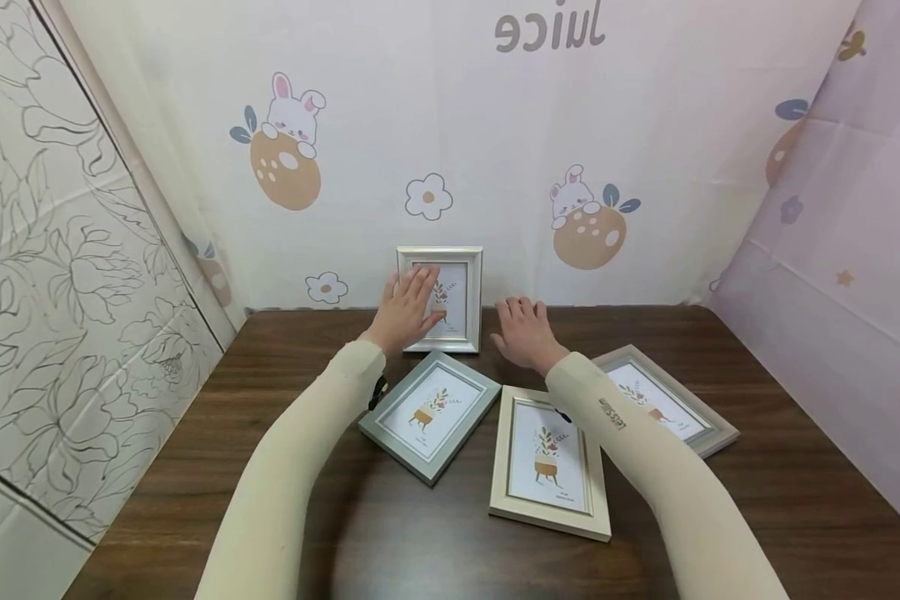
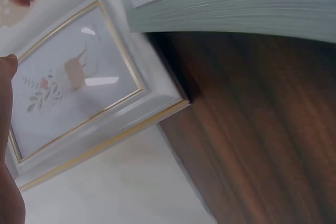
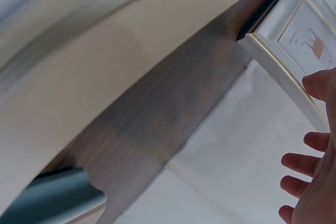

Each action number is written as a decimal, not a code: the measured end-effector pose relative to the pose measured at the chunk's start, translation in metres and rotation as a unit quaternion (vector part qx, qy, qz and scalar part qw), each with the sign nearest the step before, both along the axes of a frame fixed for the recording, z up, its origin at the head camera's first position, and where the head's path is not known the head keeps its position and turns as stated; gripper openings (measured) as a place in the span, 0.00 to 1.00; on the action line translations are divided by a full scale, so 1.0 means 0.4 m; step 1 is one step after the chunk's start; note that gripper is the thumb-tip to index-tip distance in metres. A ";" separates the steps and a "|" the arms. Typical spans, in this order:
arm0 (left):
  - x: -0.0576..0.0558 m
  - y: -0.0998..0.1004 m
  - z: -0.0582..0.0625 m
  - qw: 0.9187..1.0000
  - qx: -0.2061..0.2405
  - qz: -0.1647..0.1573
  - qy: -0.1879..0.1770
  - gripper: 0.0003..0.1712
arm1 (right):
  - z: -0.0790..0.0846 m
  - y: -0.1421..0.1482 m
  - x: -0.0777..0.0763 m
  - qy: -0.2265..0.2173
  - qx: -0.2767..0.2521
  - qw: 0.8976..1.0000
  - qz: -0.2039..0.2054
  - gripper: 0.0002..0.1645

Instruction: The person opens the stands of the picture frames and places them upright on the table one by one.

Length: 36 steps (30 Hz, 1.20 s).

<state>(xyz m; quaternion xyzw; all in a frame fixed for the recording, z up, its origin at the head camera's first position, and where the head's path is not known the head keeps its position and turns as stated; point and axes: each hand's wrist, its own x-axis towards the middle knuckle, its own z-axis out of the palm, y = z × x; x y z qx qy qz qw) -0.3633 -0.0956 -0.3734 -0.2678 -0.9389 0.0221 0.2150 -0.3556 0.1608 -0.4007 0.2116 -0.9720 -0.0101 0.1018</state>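
A white picture frame (image 1: 476,300) with a thin gold inner line stands upright against the wall at the back of the table. My left hand (image 1: 403,310) is at its left side, fingers extended over the front and overlapping the flower-pot print. Just right of the same frame is my right hand (image 1: 527,335), its fingers loosely bent and spread, holding nothing. In the right wrist view, the right thumb (image 3: 317,83) overlaps the white frame's edge. A grey-green frame (image 1: 435,417) lies flat below my left hand, and a cream frame (image 1: 547,467) lies below the right.
Beyond the right forearm lies a taupe frame (image 1: 697,400), partly covered by the sleeve. All the frames are on a dark wood table (image 1: 270,367). A printed fabric wall (image 1: 495,167) rises directly behind it, with further panels on both sides.
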 end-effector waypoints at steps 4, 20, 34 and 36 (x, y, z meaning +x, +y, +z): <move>0.014 -0.007 -0.025 1.000 -0.010 -0.007 0.003 0.46 | 0.003 0.010 0.019 0.003 0.010 1.000 0.009 0.38; 0.101 -0.009 -0.129 0.995 -0.023 0.030 -0.088 0.41 | 0.008 0.040 0.077 0.006 0.012 0.999 0.046 0.36; 0.130 0.002 -0.175 0.984 -0.085 0.076 -0.137 0.31 | 0.011 0.049 0.120 0.008 0.013 0.997 0.074 0.36; 0.131 0.002 -0.178 0.983 -0.096 0.080 -0.137 0.31 | 0.010 0.048 0.126 0.005 0.013 0.997 0.079 0.36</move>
